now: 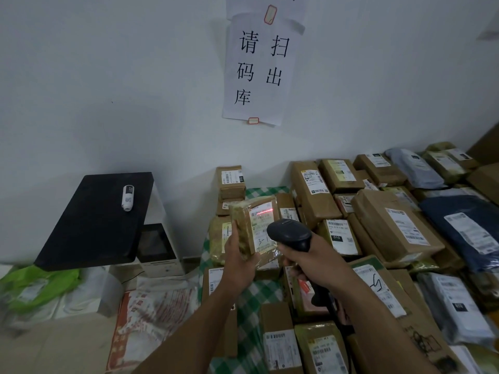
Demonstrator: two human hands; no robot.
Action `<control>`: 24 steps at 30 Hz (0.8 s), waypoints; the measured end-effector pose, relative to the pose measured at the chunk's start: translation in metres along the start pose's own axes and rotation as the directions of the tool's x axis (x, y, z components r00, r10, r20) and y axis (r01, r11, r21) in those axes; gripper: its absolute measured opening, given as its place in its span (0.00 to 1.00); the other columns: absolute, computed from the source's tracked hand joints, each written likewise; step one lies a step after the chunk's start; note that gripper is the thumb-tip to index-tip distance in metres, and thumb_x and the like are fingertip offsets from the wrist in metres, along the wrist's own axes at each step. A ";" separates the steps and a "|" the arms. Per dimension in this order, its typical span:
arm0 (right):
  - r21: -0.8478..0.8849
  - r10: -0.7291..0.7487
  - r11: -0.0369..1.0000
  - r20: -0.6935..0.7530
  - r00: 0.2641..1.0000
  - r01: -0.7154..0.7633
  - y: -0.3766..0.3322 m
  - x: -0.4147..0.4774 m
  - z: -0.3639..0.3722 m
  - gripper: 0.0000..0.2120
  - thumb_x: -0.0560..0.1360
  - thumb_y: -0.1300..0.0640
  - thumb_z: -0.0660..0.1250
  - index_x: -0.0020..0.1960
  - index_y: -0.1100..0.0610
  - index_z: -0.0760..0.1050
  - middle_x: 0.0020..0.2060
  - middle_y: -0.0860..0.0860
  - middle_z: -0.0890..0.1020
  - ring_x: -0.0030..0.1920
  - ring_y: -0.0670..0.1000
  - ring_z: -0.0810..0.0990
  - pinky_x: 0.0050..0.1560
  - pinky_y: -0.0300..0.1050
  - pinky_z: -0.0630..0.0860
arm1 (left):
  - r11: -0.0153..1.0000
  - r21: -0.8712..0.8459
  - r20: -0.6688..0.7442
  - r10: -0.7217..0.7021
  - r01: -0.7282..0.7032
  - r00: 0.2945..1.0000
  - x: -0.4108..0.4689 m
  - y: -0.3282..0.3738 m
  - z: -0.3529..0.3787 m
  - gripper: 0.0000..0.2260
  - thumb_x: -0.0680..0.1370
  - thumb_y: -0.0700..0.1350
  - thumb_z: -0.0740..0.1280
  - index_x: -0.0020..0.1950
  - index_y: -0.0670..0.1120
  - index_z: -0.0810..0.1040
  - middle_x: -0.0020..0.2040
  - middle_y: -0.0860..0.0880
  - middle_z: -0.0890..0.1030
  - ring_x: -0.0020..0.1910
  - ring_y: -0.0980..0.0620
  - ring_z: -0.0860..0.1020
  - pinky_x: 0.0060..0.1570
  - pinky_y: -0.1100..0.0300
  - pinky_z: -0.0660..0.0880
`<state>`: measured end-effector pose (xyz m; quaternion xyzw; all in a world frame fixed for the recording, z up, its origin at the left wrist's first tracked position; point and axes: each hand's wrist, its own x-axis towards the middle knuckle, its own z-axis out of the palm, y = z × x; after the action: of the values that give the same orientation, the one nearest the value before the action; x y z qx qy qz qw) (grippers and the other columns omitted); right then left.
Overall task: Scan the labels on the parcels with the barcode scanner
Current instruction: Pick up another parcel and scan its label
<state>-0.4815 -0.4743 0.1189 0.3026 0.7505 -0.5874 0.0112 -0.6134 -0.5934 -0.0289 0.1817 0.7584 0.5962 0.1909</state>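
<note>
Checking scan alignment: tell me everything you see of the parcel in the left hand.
The parcel is a small brown box under glossy clear wrap. The left hand grips it from below, lifted and tilted above the pile, its white label facing the scanner in the right hand. A red scan line crosses the label's top; handwriting lower down looks like "3-1".

Single head-worn view, forward and down, close over the parcels (391,228)

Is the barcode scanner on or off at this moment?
On: the barcode scanner casts a red line across the label of the held parcel.
</note>
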 end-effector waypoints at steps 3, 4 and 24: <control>0.000 0.004 1.000 -0.001 1.000 -0.004 0.001 0.003 -0.002 0.14 0.81 0.50 0.71 0.65 0.43 0.75 0.41 0.52 0.86 0.35 0.47 0.83 0.39 0.39 0.77 | 0.999 -0.001 0.020 0.033 -0.033 0.999 0.003 0.000 0.000 0.43 0.70 0.53 0.77 0.81 0.61 0.58 0.70 0.54 0.77 0.70 0.48 0.75 0.65 0.40 0.76; -0.004 0.005 1.000 -0.001 1.000 -0.005 0.002 0.004 -0.002 0.14 0.81 0.51 0.71 0.65 0.44 0.75 0.40 0.52 0.86 0.35 0.47 0.82 0.38 0.39 0.77 | 0.999 0.000 0.023 0.032 -0.032 0.999 0.003 0.000 -0.001 0.44 0.70 0.54 0.78 0.82 0.61 0.58 0.70 0.54 0.76 0.71 0.47 0.75 0.65 0.39 0.76; -0.127 0.033 0.991 -0.001 0.999 -0.033 0.019 0.079 0.000 0.18 0.80 0.47 0.71 0.69 0.42 0.75 0.42 0.41 0.83 0.37 0.40 0.79 0.40 0.39 0.72 | 0.860 -0.253 0.152 -0.417 0.443 0.896 0.120 -0.006 -0.070 0.24 0.82 0.37 0.66 0.73 0.58 0.72 0.57 0.50 0.85 0.45 0.54 0.87 0.37 0.60 0.82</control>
<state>-0.5370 -0.4375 0.0725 0.3133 0.7811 -0.5386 0.0407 -0.7522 -0.5926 -0.0284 0.0061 0.6777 0.6309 0.3777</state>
